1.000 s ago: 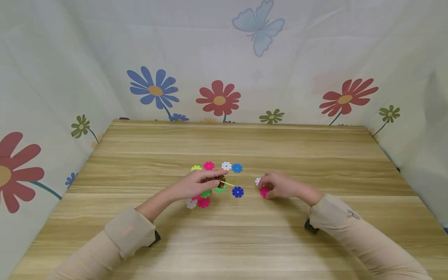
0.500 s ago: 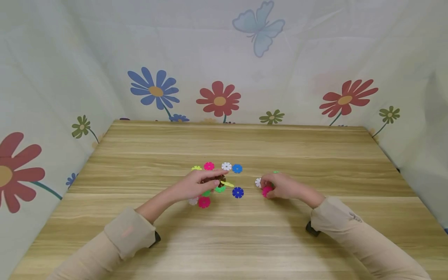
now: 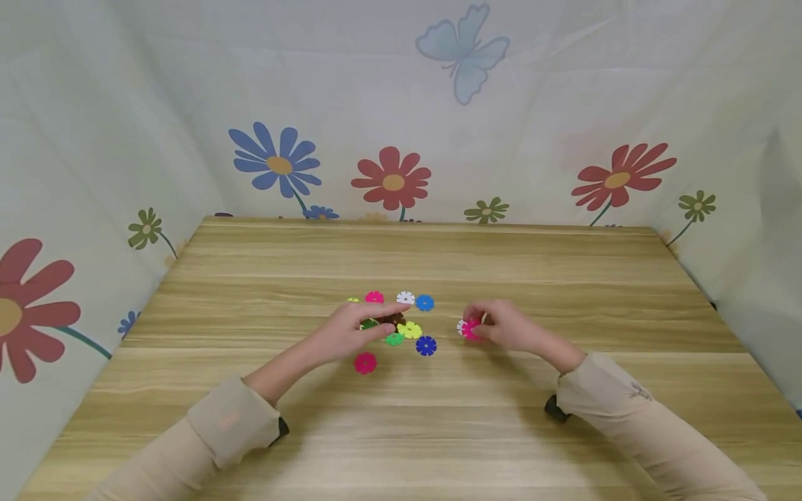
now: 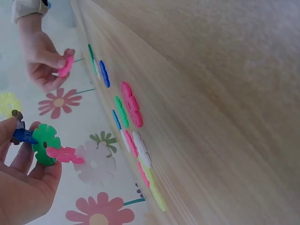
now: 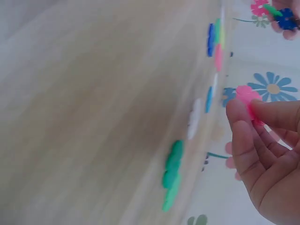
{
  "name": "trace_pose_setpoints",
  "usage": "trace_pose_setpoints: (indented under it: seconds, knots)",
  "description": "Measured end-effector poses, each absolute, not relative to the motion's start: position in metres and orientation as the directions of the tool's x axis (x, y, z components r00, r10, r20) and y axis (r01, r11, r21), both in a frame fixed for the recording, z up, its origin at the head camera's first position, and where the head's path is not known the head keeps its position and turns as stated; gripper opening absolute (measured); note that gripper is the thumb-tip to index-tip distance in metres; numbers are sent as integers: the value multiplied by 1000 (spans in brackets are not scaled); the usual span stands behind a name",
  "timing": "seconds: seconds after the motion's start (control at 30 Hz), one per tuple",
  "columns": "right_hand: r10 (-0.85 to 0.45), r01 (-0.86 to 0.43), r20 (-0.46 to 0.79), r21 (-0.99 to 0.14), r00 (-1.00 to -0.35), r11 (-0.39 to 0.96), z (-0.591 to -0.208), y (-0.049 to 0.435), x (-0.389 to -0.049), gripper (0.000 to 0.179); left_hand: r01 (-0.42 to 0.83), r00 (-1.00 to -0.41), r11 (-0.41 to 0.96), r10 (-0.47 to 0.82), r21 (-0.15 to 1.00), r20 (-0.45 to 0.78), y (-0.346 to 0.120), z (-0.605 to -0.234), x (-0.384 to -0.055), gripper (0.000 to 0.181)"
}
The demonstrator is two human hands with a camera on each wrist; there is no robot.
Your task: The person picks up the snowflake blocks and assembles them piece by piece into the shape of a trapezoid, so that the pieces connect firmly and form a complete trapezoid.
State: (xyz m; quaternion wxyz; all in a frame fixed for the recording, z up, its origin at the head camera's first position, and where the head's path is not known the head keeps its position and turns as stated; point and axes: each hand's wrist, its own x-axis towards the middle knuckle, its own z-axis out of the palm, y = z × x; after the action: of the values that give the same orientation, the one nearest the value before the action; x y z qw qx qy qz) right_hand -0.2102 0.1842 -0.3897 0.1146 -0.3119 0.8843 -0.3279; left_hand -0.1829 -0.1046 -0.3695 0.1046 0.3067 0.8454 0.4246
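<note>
My left hand (image 3: pixel 351 330) holds a chain of slotted snowflake discs joined edge to edge. In the left wrist view, the chain shows a yellow disc (image 4: pixel 9 104), a brown one (image 4: pixel 18 115), a blue one (image 4: pixel 24 136), a green one (image 4: pixel 46 144), a pink one (image 4: pixel 64 154) and a white one (image 4: pixel 95 163) at its near end. Between thumb and fingers of my right hand (image 3: pixel 510 330) is a separate pink snowflake disc (image 3: pixel 470 329), raised above the table in the right wrist view. Behind it, a white disc (image 3: pixel 460 325) is partly covered.
Loose discs lie flat on the wooden table (image 3: pixel 401 431): a dark blue one (image 3: pixel 426 346), a lighter blue one (image 3: pixel 425 303), a white one (image 3: pixel 405 298) and pink ones (image 3: pixel 365 363) among them. Green discs (image 5: pixel 173 164) show near the right hand. Flowered cloth (image 3: pixel 539 104) surrounds the table.
The left hand has turned the chain: its yellow disc went from edge-on to face-up, and its white end slipped from the head view. The right hand has raised its pink disc.
</note>
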Motion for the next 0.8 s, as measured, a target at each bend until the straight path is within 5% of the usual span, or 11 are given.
trace_pose_setpoints:
  seconds: [0.23, 0.8]
  knots:
    - [-606, -350, 11, -824, -796, 445, -376, 175, -203, 12, 519, -771, 462, 616, 720, 161, -103, -369, -182, 41]
    - [-577, -265, 51, -919, -815, 293, -359, 153, -187, 15, 655, -738, 521, 595, 548, 317, -97, -370, -178, 43]
